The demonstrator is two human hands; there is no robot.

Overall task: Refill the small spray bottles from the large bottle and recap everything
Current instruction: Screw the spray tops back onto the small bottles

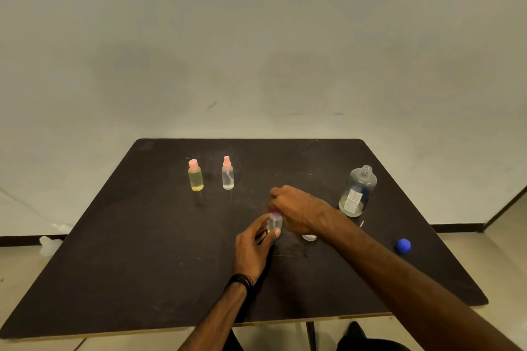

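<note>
A small clear spray bottle (275,222) stands upright near the middle of the dark surface (142,236), long axis vertical, its purple-pink top pointing up. The left hand (252,248) has its grip curled round the bottle's body; the right hand (299,208) has its grip closed down over the top. Toward the far left edge stand a yellow-filled bottle (195,175) and a clear spray bottle (227,173), both upright with pink caps. The large bottle (358,191), uncapped, stands near the right edge, with its blue cap (403,245) lying apart nearer the front.
</note>
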